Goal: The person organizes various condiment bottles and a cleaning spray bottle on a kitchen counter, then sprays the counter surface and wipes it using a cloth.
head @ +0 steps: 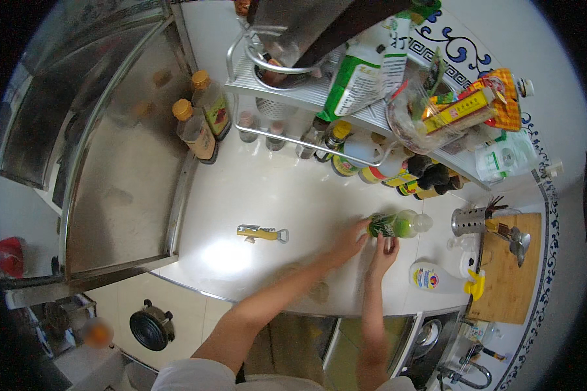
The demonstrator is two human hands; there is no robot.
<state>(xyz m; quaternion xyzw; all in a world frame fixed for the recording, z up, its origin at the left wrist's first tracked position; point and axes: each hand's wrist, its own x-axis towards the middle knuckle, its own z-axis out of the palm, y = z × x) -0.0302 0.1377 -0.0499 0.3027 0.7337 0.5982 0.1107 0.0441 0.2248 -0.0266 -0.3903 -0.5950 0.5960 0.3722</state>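
A clear plastic bottle with a green label is on the white countertop, its neck pointing right in the picture. My left hand grips its lower end from the left. On the near side, the fingers of my right hand press against the label. Whether a cap is on the pale neck is hard to tell. Well to the left of both hands lies a yellow-handled corkscrew, its metal spiral folded along the handle and a bottle-opener loop at one end.
Sauce bottles with orange caps stand by a metal-framed glass panel. A loaded metal shelf overhangs several condiment bottles. Rightward are a spray bottle, a perforated utensil holder, a wooden cutting board and a faucet.
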